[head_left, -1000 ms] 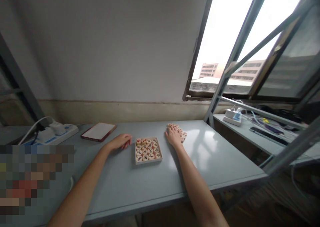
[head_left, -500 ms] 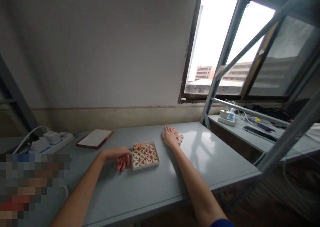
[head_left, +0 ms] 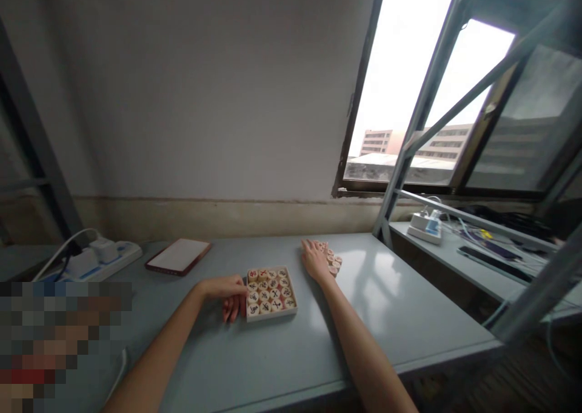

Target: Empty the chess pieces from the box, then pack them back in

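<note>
A shallow white box [head_left: 273,317] on the grey desk holds rows of round wooden Chinese chess pieces [head_left: 264,295] with black or red characters. At the box's left edge is my left hand [head_left: 233,296], its fingers curled and the foremost one against the rim. Its thumb cannot be made out clearly. Further back and to the right, my right hand [head_left: 314,260] lies palm down with fingers stretched out. It rests at the left side of a loose cluster of chess pieces [head_left: 335,260], partly covering them.
A flat, white-topped case with a dark red rim [head_left: 179,256] lies at the back left. Beside it is a power strip [head_left: 116,260] with plugs and a cable. Metal frame posts [head_left: 394,194] stand at the right, before another desk with a phone [head_left: 493,263] and cables.
The whole view has shifted, so everything sits slightly lower and further right. My left hand stays by the box edge. More of the loose pieces show beside my right hand.
</note>
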Motion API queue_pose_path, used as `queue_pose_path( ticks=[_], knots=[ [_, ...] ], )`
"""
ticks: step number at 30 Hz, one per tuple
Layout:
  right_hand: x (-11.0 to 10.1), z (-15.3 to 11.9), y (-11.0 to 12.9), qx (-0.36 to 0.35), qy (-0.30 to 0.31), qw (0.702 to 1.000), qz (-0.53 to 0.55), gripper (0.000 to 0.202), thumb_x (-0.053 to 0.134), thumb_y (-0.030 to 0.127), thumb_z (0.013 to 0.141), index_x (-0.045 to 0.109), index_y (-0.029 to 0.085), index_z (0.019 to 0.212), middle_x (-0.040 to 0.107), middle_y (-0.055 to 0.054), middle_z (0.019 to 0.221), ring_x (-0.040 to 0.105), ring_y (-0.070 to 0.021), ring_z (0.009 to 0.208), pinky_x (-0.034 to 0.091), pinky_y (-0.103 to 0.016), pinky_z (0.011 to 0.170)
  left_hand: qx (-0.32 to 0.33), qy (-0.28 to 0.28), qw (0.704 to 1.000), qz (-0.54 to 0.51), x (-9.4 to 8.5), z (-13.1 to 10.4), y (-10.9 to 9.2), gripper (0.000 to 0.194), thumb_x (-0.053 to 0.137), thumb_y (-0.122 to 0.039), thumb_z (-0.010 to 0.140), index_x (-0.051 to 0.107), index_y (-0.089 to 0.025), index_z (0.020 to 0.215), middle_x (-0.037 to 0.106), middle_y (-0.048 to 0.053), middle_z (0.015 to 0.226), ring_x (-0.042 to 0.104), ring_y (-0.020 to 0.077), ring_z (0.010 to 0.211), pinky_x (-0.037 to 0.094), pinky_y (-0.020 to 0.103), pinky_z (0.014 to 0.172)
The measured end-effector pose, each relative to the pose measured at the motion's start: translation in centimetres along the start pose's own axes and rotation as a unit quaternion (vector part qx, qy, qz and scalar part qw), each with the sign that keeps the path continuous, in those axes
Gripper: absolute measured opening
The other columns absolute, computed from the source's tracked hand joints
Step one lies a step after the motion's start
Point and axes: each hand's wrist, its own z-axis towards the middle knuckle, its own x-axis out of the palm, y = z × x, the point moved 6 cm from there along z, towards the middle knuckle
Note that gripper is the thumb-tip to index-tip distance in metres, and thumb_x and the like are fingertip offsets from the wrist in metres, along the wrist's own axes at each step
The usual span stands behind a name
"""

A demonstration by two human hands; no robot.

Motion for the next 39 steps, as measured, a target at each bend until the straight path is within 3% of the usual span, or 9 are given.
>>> queue_pose_path(
  ticks=[5,9,14,19,23,28,32,36,39],
  knots=[
    [-0.2,0.0,0.3,-0.023,0.014,0.999,0.033,0.030,0.034,0.018,0.084,0.056,0.025,0.103,0.059,-0.006,0.105,0.044,-0.0235,0.104,0.005,-0.056,0.096,0.011,-0.023,0.999,0.023,-0.2,0.4,-0.1,0.041,0.034,-0.038,0.072,0.057,-0.011,0.050,0.047,0.003,0.035,0.041,0.0088,0.029,0.020,0.019,0.032],
    [-0.7,0.2,0.6,-0.030,0.009,0.999,0.040,0.020,0.043,0.019,0.080,0.060,0.023,0.087,0.062,-0.005,0.092,0.048,-0.0221,0.095,0.019,-0.046,0.095,0.028,-0.078,0.997,0.004,-0.9,0.7,0.1,0.047,0.035,-0.048,0.072,0.052,-0.012,0.046,0.048,0.003,0.036,0.042,0.0078,0.030,0.018,0.019,0.031],
    [-0.2,0.3,0.7,-0.047,0.035,0.991,0.124,0.027,0.044,0.012,0.077,0.057,0.018,0.100,0.058,-0.007,0.099,0.052,-0.0170,0.091,0.036,-0.028,0.081,0.032,-0.128,0.991,-0.005,-1.6,1.6,0.6,0.047,0.033,-0.043,0.074,0.057,-0.010,0.052,0.053,0.005,0.041,0.044,0.0080,0.031,0.018,0.019,0.032],
    [-1.0,0.5,1.7,-0.052,0.011,0.965,0.256,0.022,0.050,0.017,0.075,0.057,0.015,0.096,0.059,-0.007,0.093,0.055,-0.0145,0.085,0.040,-0.026,0.077,0.034,-0.176,0.984,-0.019,-1.9,1.4,0.2,0.042,0.034,-0.036,0.074,0.058,-0.009,0.052,0.054,0.005,0.041,0.043,0.0085,0.029,0.026,0.020,0.034],
    [-2.3,0.6,4.2,-0.072,-0.014,0.932,0.356,0.023,0.056,0.023,0.073,0.057,0.017,0.095,0.061,-0.003,0.082,0.056,-0.0134,0.077,0.041,-0.026,0.072,0.039,-0.169,0.985,-0.018,-1.6,0.9,-0.4,0.041,0.035,-0.035,0.074,0.058,-0.009,0.053,0.053,0.004,0.039,0.043,0.0077,0.030,0.023,0.018,0.032],
    [-1.7,-0.2,7.1,-0.112,0.019,0.943,0.313,0.031,0.059,0.024,0.071,0.056,0.024,0.101,0.062,0.000,0.089,0.055,-0.0140,0.077,0.038,-0.031,0.076,0.038,-0.165,0.986,-0.010,-1.6,0.8,-0.3,0.044,0.034,-0.038,0.077,0.059,-0.008,0.056,0.054,0.004,0.041,0.045,0.0078,0.031,0.024,0.018,0.033],
    [-1.8,-0.3,7.4,-0.117,0.022,0.932,0.341,0.048,0.056,0.025,0.073,0.041,0.023,0.119,0.059,-0.002,0.097,0.055,-0.0111,0.072,0.039,-0.028,0.074,0.037,-0.161,0.986,-0.017,-1.8,1.0,0.1,0.045,0.037,-0.043,0.076,0.059,-0.009,0.057,0.055,0.004,0.041,0.045,0.0081,0.032,0.025,0.018,0.034],
    [-2.8,-0.2,6.3,-0.077,0.026,0.944,0.318,0.034,0.046,0.037,0.080,0.044,0.020,0.110,0.060,-0.002,0.084,0.055,-0.0123,0.065,0.039,-0.026,0.066,0.048,-0.148,0.987,-0.025,-1.8,1.2,0.1,0.044,0.036,-0.041,0.078,0.059,-0.010,0.056,0.055,0.003,0.040,0.043,0.0074,0.030,0.029,0.018,0.034],
    [-3.1,-0.6,6.6,-0.114,0.077,0.960,0.242,0.031,0.050,0.040,0.078,0.047,0.022,0.103,0.061,0.001,0.076,0.056,-0.0141,0.067,0.035,-0.028,0.069,0.051,-0.147,0.988,-0.024,-1.9,1.2,0.1,0.041,0.035,-0.035,0.078,0.059,-0.009,0.057,0.055,0.002,0.040,0.043,0.0074,0.029,0.030,0.018,0.034]
  ],
)
